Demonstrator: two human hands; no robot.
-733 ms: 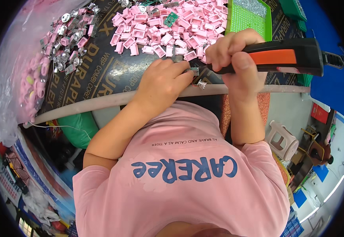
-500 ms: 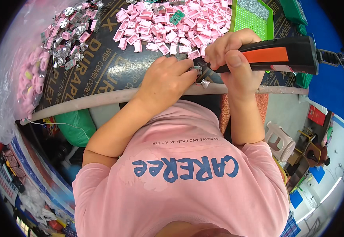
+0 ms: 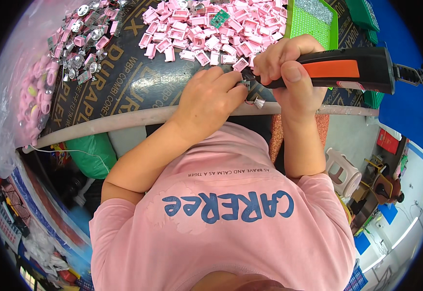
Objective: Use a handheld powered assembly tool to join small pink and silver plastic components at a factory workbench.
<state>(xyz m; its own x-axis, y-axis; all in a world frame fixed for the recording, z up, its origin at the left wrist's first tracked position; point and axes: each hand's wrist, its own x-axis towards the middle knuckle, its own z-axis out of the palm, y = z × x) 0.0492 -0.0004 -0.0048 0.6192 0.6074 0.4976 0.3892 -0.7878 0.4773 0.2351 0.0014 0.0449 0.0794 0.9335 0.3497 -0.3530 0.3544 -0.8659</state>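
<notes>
Right hand (image 3: 291, 72): fingers wrapped round a black tool (image 3: 330, 69). Left hand (image 3: 209, 94): fingers closed, seemingly on a small part (image 3: 247, 83) — mostly hidden — by the edge of the table (image 3: 155, 82), silver cup (image 3: 259, 103) nearby. A slack pinch could let the part slip.

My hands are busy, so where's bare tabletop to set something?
Bare black printed tabletop lies between the silver-reflector heap and your left hand, below the pink plastic housings. Around your right hand, the long black-and-orange tool and perforated green tray crowd it.
</notes>
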